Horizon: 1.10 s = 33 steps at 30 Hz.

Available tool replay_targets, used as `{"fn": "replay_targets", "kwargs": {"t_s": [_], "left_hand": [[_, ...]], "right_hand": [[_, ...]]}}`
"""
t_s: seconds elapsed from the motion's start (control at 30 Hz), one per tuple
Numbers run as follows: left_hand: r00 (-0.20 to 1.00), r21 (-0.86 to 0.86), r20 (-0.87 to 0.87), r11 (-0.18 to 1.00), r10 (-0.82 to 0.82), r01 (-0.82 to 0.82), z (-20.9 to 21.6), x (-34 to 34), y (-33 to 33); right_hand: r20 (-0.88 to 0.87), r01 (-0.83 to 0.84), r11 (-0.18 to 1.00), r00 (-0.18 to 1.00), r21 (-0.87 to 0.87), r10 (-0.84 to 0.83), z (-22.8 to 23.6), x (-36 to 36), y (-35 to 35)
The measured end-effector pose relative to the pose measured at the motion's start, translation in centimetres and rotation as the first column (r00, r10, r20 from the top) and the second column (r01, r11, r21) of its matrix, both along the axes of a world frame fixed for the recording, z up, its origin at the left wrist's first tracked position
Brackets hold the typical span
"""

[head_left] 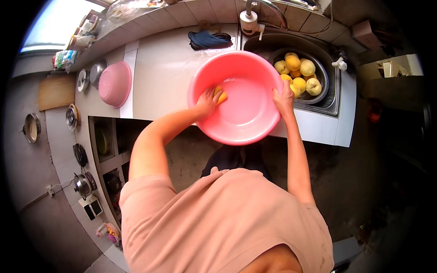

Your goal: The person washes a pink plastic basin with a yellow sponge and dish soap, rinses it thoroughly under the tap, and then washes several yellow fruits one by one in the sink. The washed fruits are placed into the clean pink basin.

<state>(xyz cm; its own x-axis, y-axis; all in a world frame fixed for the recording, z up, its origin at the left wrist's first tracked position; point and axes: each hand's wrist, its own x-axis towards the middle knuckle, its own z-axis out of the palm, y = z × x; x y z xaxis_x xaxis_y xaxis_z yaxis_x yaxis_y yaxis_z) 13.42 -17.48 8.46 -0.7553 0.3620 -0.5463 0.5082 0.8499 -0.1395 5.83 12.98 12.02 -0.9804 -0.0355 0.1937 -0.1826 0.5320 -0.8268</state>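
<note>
- Head view: a person stands at a tiled counter (164, 73) with a large pink basin (236, 98) at its front edge.
- The left hand (208, 101), inside the basin's left wall, presses a small yellow sponge (221, 95), fingers apparently closed over it.
- The right hand (284, 99) clamps the basin's right rim.
- Right of the basin, a sink (330, 77) holds a metal bowl of yellow fruit (298, 73).
- Scrubbing goes best with the rim held firmly steady.
</note>
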Motion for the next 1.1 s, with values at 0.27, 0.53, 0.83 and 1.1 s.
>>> {"fn": "replay_targets", "kwargs": {"t_s": [0.27, 0.53, 0.83, 1.1], "left_hand": [[0.634, 0.610, 0.732, 0.174, 0.249, -0.773, 2.3, 3.2, 15.6], [0.965, 0.373, 0.251, 0.927, -0.075, -0.025, 6.0, 6.5, -0.5], [0.569, 0.648, -0.143, 0.511, 0.810, -0.565, -7.0, -4.0, 6.8], [0.956, 0.772, 0.290, 0.600, -0.044, -0.207, -3.1, 1.5, 10.5]], "right_hand": [[0.048, 0.058, 0.998, 0.997, -0.036, -0.057, -0.4, 0.6, -1.3], [0.024, 0.021, 0.999, 1.000, -0.026, -0.020, -0.6, 0.2, -0.8], [0.041, 0.081, 0.995, 0.996, -0.050, -0.079, -0.9, 0.6, -2.5], [0.486, 0.258, 0.847, 0.874, -0.464, 0.000, -1.9, 1.0, -0.8]]}}
